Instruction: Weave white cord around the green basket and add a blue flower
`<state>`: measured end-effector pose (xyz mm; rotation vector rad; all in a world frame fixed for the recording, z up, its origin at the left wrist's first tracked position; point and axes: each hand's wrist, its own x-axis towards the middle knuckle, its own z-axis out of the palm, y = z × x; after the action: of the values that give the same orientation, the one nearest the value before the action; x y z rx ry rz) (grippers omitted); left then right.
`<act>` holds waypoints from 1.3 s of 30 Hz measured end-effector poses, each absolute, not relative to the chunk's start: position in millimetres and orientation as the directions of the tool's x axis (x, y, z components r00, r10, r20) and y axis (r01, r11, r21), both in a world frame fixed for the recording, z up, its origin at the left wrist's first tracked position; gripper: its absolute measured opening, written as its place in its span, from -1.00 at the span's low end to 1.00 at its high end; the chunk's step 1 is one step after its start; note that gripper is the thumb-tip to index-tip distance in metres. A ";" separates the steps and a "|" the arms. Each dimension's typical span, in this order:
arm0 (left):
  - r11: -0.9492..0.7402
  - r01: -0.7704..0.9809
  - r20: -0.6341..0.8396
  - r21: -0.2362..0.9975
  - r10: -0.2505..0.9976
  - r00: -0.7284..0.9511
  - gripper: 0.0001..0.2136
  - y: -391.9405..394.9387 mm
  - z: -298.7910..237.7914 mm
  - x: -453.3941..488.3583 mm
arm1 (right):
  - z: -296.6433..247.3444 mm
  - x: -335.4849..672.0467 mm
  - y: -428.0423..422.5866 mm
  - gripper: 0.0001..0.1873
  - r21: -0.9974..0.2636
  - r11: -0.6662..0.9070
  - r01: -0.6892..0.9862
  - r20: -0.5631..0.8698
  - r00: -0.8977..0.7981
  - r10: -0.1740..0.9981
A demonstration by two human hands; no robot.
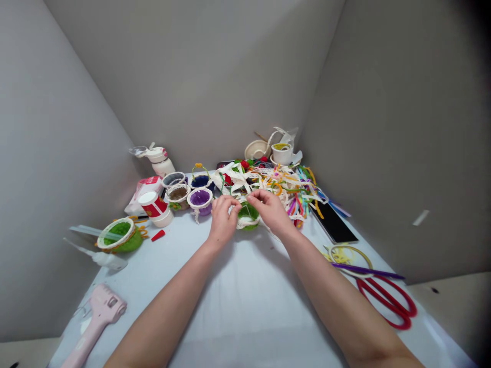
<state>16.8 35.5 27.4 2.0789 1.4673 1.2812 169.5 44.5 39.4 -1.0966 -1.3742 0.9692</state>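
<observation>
Left hand point(224, 219) and right hand point(269, 210) are bending over the green cup point(249, 211), right beside the tangled lace point(240, 176); whether they're gripping anything, I can't tell. White table point(249, 306) is spreading between the forearms point(184, 301), the pink glue gun point(100, 309) lying by the left edge, red-handled scissors point(402, 321) by the right. Openwork lace is curling loosely.

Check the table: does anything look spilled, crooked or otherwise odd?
I see no clear spill. A messy tangle of lace and ribbons lies behind the green cup, a lace end hangs loose from the purple cup, and a small red piece lies loose by the red-and-white container.
</observation>
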 end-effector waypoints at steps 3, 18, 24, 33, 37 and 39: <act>-0.442 0.621 0.494 0.647 0.864 0.100 -0.91 32.6 25.9 20.0 | 41.4 169.6 43.2 -0.78 -0.965 0.257 0.047 0.256 -0.031 0.966; -0.531 0.656 0.422 0.536 0.842 0.337 -0.93 31.3 30.5 15.5 | 40.0 170.3 44.3 -0.87 -0.970 0.236 0.057 0.229 -0.097 0.968; -0.635 0.634 0.329 0.441 0.772 0.544 -0.78 38.4 37.2 -4.0 | 39.2 183.5 46.9 -0.96 -0.935 0.283 0.216 0.253 -0.155 0.955; -0.693 0.608 0.381 0.389 0.721 0.578 -0.91 37.0 27.0 0.7 | 43.8 197.0 46.3 -0.86 -0.789 0.401 0.466 0.305 -0.271 0.913; -0.689 0.614 0.402 0.386 0.724 0.560 -0.92 37.2 25.5 1.5 | 48.4 202.4 44.3 -0.79 -0.648 0.466 0.603 0.349 -0.309 0.885; -0.690 0.616 0.406 0.379 0.722 0.560 -0.92 37.7 24.8 1.3 | 48.3 204.5 44.1 -0.78 -0.557 0.499 0.664 0.368 -0.341 0.865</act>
<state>1.3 37.7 24.8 2.5989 1.1286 0.8099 204.5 44.1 48.3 -1.2489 -2.1113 0.4107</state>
